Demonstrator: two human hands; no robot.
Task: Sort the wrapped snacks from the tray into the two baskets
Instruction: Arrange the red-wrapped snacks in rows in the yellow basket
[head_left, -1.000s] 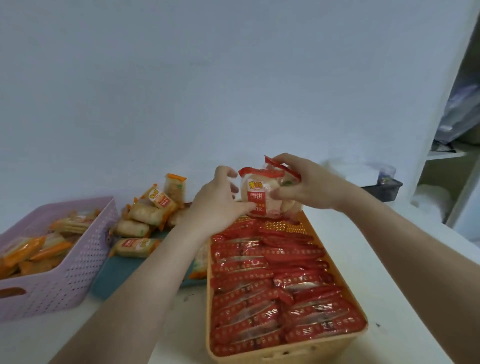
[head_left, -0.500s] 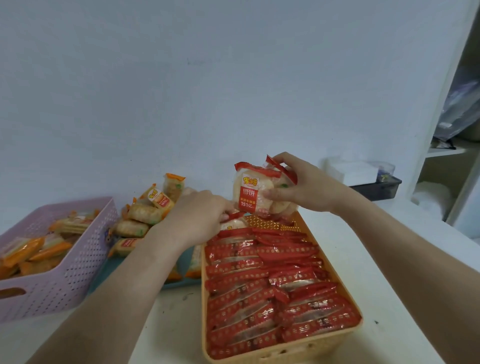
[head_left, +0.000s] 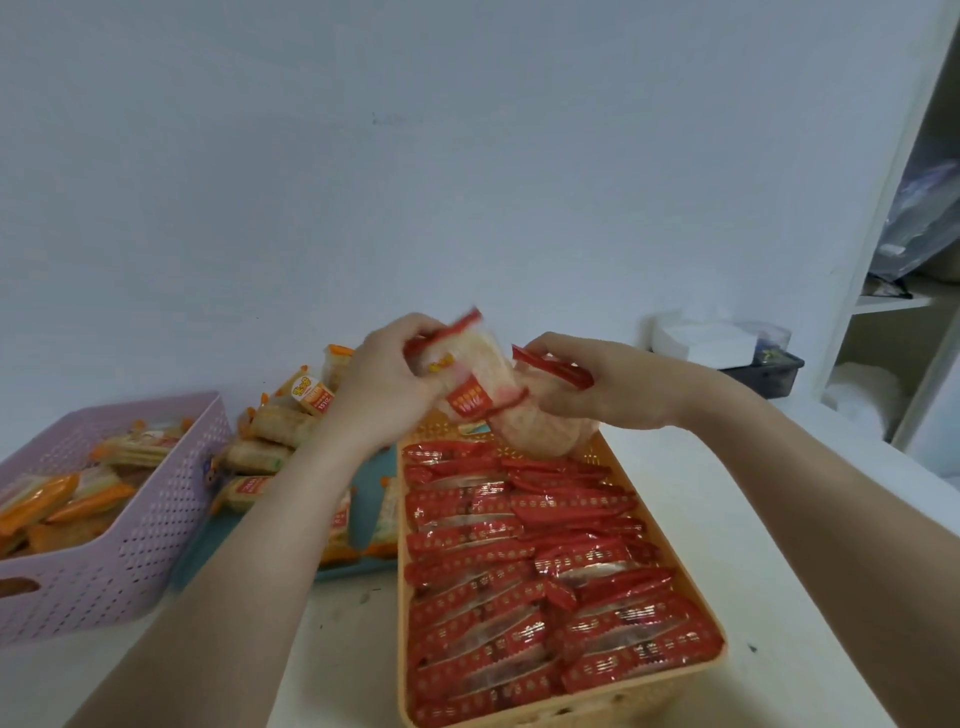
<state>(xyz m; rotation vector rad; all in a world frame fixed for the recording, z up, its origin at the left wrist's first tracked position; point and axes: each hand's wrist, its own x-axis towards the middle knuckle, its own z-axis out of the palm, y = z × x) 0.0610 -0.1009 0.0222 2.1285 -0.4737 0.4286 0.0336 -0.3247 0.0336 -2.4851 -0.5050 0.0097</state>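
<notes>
while hands (head_left: 379, 395) (head_left: 613, 387) grip maybe two packets (head_left: 470, 376) (head_left: 540, 423), two baskets (head_left: 156, 519) (head_left: 649, 696) flank one tray (head_left: 366, 493).

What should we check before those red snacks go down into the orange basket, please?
1. Left hand grips its red snack: ok.
2. Right hand grips the second snack: ok.
3. Both held above the orange basket, over its far end: ok.
4. Wrappers match the red packs in that basket: ok.
5. Free room at the far end: cannot tell, the held snacks hide it.
6. Purple basket out of the way: ok, it stands to the left.
</notes>
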